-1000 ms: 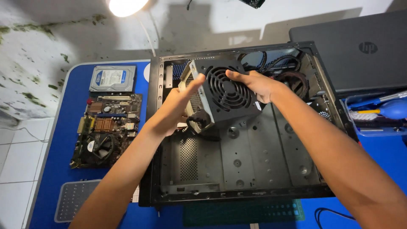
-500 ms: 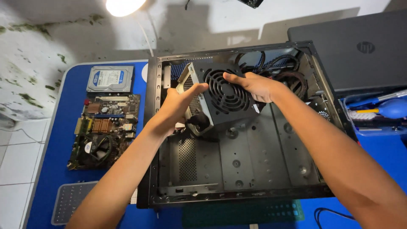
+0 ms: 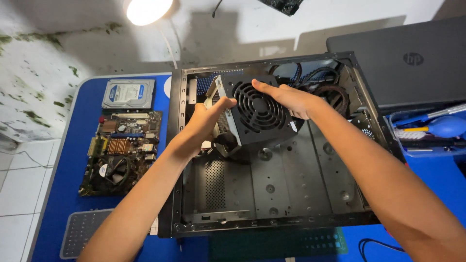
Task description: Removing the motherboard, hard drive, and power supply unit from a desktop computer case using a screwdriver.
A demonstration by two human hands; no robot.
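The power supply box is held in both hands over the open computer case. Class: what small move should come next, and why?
Probably ease the power supply box toward the case's far left corner. Both the left hand and the right hand grip it tilted above the floor, and its cables bunch at the far right.

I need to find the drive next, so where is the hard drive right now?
In the head view the hard drive lies flat at the far left of the blue table, just beyond the motherboard and left of the open computer case.

The case floor [image 3: 291, 184] lies open below the power supply [image 3: 257, 111]; a cable bundle [image 3: 325, 87] crowds the far corner.
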